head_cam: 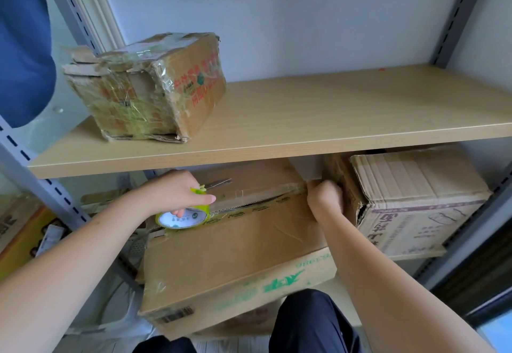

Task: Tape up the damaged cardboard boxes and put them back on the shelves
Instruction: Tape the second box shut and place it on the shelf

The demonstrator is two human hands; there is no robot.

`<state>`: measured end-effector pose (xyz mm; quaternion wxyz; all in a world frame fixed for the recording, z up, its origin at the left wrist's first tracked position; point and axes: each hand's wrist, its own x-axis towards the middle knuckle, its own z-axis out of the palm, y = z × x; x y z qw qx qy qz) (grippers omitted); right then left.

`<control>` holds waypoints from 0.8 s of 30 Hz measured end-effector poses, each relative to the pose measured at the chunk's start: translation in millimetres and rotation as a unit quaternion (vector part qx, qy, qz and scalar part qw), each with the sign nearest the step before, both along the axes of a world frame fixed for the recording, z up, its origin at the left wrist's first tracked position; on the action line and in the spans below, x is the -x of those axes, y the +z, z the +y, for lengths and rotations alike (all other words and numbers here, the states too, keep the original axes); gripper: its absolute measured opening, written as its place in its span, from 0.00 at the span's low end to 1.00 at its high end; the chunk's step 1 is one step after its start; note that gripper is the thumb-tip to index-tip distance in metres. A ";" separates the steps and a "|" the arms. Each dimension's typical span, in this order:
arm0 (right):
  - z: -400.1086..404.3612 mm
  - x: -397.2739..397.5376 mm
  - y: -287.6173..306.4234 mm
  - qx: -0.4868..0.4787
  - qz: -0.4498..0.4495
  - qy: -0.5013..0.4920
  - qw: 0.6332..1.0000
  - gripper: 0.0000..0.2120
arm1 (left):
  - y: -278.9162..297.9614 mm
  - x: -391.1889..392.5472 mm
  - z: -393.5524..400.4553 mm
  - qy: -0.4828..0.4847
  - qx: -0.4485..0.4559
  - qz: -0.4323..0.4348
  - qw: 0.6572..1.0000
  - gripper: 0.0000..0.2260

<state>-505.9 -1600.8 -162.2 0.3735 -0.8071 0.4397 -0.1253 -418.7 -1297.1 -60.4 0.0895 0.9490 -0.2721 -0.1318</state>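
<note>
A large cardboard box with green print sits on the lower shelf in front of me, tilted toward my knees. My left hand grips a roll of clear tape with a yellow-green core at the box's top left, and scissors stick out past its fingers. A strip of clear tape runs along the top seam toward my right hand, whose curled fingers press the tape end at the box's right corner. A battered, heavily taped box stands on the upper wooden shelf.
A torn box with purple print stands on the lower shelf just right of my right hand. Grey slotted uprights frame the rack. Yellow boxes lie at the lower left. My dark-trousered knee is under the big box.
</note>
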 end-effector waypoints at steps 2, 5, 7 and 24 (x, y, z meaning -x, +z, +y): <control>10.0 -0.4 3.6 0.115 0.018 0.004 0.993 0.14 | 1.3 1.8 -0.5 -0.006 -0.005 0.009 1.000 0.25; 28.5 -8.7 6.1 0.234 -0.046 0.093 0.967 0.23 | -0.3 5.5 -1.3 -0.011 -0.003 0.012 1.000 0.26; 36.5 -18.7 6.0 0.276 -0.034 0.183 0.943 0.26 | -3.0 7.9 -2.3 -0.008 -0.011 0.008 1.000 0.27; 49.5 -41.2 -16.8 0.339 0.136 0.266 0.892 0.28 | -4.7 -8.2 30.7 -0.020 -0.151 -0.198 0.968 0.30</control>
